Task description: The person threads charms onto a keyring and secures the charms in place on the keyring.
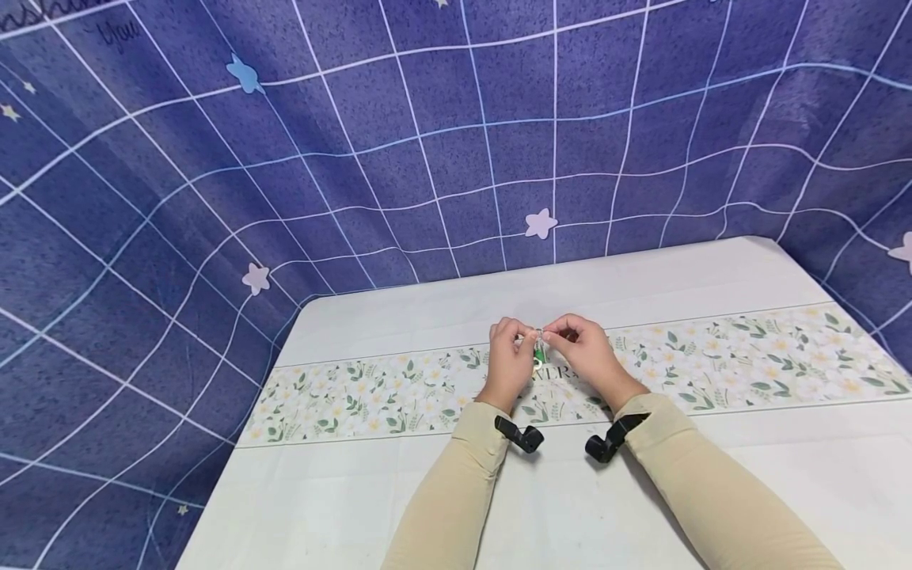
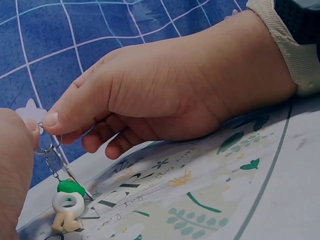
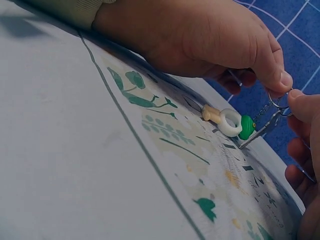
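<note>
Both hands meet over the printed band of the table cover, at a small keychain. My left hand point(image 1: 509, 360) pinches its metal ring point(image 3: 278, 102) between thumb and finger. On the ring's other side, my right hand point(image 1: 588, 353) pinches it the same way. A short chain point(image 2: 49, 162) hangs from the ring, carrying a charm point(image 2: 68, 202) with a green top, a white ring-shaped middle and beige lower parts. Beside the charm dangles a slim silver metal piece point(image 3: 261, 132), perhaps a key. Fingertips partly hide the ring.
A white table cover point(image 1: 342, 499) with a floral band point(image 1: 399, 388) lies beneath the hands. Behind it and to the left hangs a blue curtain point(image 1: 427, 158) with white grid lines and stars. Each sleeved wrist bears a small black camera point(image 1: 520, 435).
</note>
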The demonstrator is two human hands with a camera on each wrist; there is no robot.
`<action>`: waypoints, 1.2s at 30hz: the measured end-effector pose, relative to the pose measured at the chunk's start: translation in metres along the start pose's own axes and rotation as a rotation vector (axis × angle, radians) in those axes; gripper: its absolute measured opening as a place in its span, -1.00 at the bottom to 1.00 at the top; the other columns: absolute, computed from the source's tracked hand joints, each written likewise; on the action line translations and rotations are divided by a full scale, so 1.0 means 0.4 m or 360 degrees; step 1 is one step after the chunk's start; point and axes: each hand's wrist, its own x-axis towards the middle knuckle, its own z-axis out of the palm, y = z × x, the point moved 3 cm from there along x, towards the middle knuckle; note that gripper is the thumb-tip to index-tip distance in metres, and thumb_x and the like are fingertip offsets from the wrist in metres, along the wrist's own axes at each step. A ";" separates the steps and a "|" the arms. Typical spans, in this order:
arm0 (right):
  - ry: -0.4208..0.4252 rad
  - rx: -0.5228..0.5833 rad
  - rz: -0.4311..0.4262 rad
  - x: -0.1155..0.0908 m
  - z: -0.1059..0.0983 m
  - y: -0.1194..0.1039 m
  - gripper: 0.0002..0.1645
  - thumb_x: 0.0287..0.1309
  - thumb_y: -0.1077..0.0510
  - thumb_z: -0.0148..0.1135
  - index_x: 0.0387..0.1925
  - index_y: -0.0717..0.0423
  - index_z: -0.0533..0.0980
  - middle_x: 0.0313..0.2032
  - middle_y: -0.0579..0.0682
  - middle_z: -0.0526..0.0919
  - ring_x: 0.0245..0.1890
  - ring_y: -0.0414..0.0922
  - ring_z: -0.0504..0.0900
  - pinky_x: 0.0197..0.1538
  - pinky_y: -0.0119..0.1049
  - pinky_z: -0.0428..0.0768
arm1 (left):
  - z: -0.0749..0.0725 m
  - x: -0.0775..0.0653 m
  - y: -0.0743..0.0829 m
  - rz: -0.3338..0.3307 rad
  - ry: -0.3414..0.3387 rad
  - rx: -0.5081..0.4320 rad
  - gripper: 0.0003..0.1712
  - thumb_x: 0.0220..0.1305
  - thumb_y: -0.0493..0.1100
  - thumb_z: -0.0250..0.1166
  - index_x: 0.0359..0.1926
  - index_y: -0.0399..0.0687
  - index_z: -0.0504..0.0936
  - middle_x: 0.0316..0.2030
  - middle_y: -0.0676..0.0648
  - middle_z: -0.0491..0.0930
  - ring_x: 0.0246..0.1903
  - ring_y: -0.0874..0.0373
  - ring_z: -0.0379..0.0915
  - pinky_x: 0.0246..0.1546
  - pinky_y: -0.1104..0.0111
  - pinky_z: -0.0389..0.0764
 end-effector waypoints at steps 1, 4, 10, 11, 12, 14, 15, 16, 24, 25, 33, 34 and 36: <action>-0.0001 0.0004 0.0000 0.000 0.000 -0.001 -0.89 0.28 0.18 0.37 -0.23 0.16 0.65 -0.32 0.04 0.66 -0.37 -0.06 0.47 -0.29 -0.31 0.42 | 0.000 0.000 -0.001 -0.0005 0.0001 0.0000 -0.84 0.42 -0.24 0.26 -0.37 -0.07 0.54 -0.23 0.03 0.50 -0.05 0.15 0.31 0.05 0.25 0.44; -0.0012 0.0024 -0.0002 0.000 0.000 0.000 -0.87 0.28 0.18 0.37 -0.21 0.17 0.63 -0.29 0.05 0.67 -0.33 -0.06 0.50 -0.25 -0.31 0.44 | 0.001 0.002 -0.003 -0.0036 0.0012 -0.0033 -0.84 0.41 -0.26 0.26 -0.38 -0.05 0.55 -0.22 0.04 0.50 -0.04 0.17 0.30 0.07 0.26 0.43; -0.0053 0.0004 -0.0027 0.001 -0.004 0.005 -0.84 0.27 0.22 0.36 -0.13 0.17 0.63 -0.24 0.07 0.70 -0.32 -0.05 0.54 -0.22 -0.28 0.47 | -0.002 0.005 -0.014 -0.0238 0.0061 -0.0327 -0.87 0.40 -0.27 0.26 -0.35 -0.09 0.55 -0.26 0.07 0.50 -0.19 0.23 0.31 -0.11 0.34 0.39; -0.0058 -0.0003 -0.0037 0.001 -0.004 0.006 -0.83 0.27 0.22 0.36 -0.12 0.16 0.63 -0.24 0.07 0.70 -0.33 -0.05 0.54 -0.23 -0.28 0.48 | -0.002 0.005 -0.017 -0.0279 0.0061 -0.0401 -0.88 0.41 -0.26 0.25 -0.34 -0.09 0.56 -0.27 0.07 0.51 -0.22 0.23 0.32 -0.15 0.34 0.38; -0.0063 -0.0010 -0.0049 0.001 -0.005 0.007 -0.83 0.28 0.23 0.36 -0.11 0.16 0.64 -0.24 0.07 0.70 -0.33 -0.05 0.54 -0.24 -0.28 0.48 | -0.003 0.004 -0.019 -0.0318 0.0057 -0.0468 -0.88 0.41 -0.24 0.25 -0.33 -0.09 0.56 -0.28 0.07 0.51 -0.24 0.24 0.33 -0.17 0.35 0.38; -0.0067 -0.0017 -0.0074 0.001 -0.006 0.007 -0.82 0.28 0.22 0.36 -0.10 0.14 0.64 -0.24 0.07 0.71 -0.33 -0.04 0.54 -0.24 -0.28 0.49 | -0.004 0.004 -0.022 -0.0383 0.0037 -0.0615 -0.87 0.42 -0.21 0.24 -0.32 -0.09 0.57 -0.28 0.04 0.54 -0.27 0.24 0.37 -0.20 0.36 0.40; -0.0071 -0.0019 -0.0089 0.001 -0.006 0.007 -0.82 0.28 0.22 0.36 -0.09 0.14 0.64 -0.24 0.07 0.71 -0.33 -0.04 0.55 -0.23 -0.28 0.49 | -0.004 0.005 -0.024 -0.0400 0.0022 -0.0681 -0.87 0.42 -0.20 0.24 -0.32 -0.10 0.57 -0.28 0.02 0.55 -0.28 0.23 0.38 -0.22 0.36 0.40; -0.0074 -0.0017 -0.0100 0.001 -0.006 0.006 -0.82 0.28 0.22 0.36 -0.09 0.14 0.65 -0.23 0.07 0.70 -0.32 -0.04 0.55 -0.22 -0.27 0.49 | -0.003 0.006 -0.026 -0.0421 0.0003 -0.0742 -0.86 0.42 -0.19 0.24 -0.33 -0.10 0.58 -0.28 0.00 0.56 -0.28 0.23 0.40 -0.22 0.36 0.41; -0.0061 -0.0019 -0.0180 0.000 -0.006 0.004 -0.88 0.27 0.22 0.36 -0.16 0.11 0.66 -0.22 0.02 0.68 -0.32 -0.08 0.50 -0.22 -0.31 0.45 | -0.001 0.009 -0.030 -0.0481 -0.0067 -0.0893 -0.84 0.42 -0.19 0.24 -0.35 -0.10 0.58 -0.32 0.05 0.54 -0.32 0.26 0.37 -0.25 0.38 0.40; -0.0057 -0.0017 -0.0189 0.000 -0.006 0.004 -0.89 0.28 0.22 0.36 -0.17 0.11 0.66 -0.22 0.01 0.67 -0.33 -0.08 0.49 -0.23 -0.32 0.44 | -0.001 0.009 -0.030 -0.0485 -0.0060 -0.0891 -0.84 0.41 -0.19 0.25 -0.35 -0.11 0.58 -0.32 0.05 0.54 -0.33 0.26 0.37 -0.25 0.39 0.40; -0.0056 -0.0031 -0.0144 0.001 -0.005 0.009 -0.92 0.36 0.16 0.28 -0.17 0.08 0.62 -0.19 -0.04 0.63 -0.31 -0.09 0.50 -0.21 -0.30 0.46 | -0.003 0.007 -0.030 -0.0470 0.0032 -0.0711 -0.83 0.39 -0.18 0.29 -0.35 -0.16 0.60 -0.37 0.07 0.52 -0.35 0.22 0.37 -0.30 0.39 0.39; -0.0059 -0.0032 -0.0134 0.001 -0.005 0.009 -0.92 0.37 0.16 0.28 -0.18 0.07 0.62 -0.19 -0.04 0.63 -0.30 -0.09 0.50 -0.21 -0.29 0.46 | -0.004 0.007 -0.029 -0.0469 0.0036 -0.0674 -0.83 0.39 -0.17 0.29 -0.35 -0.16 0.60 -0.38 0.08 0.52 -0.36 0.22 0.37 -0.31 0.39 0.39; -0.0066 -0.0050 -0.0134 0.001 -0.005 0.007 -0.92 0.36 0.15 0.28 -0.18 0.08 0.62 -0.20 -0.03 0.62 -0.31 -0.07 0.49 -0.21 -0.27 0.45 | -0.005 0.006 -0.029 -0.0461 0.0040 -0.0612 -0.83 0.39 -0.18 0.30 -0.35 -0.14 0.60 -0.40 0.09 0.51 -0.36 0.21 0.38 -0.31 0.38 0.40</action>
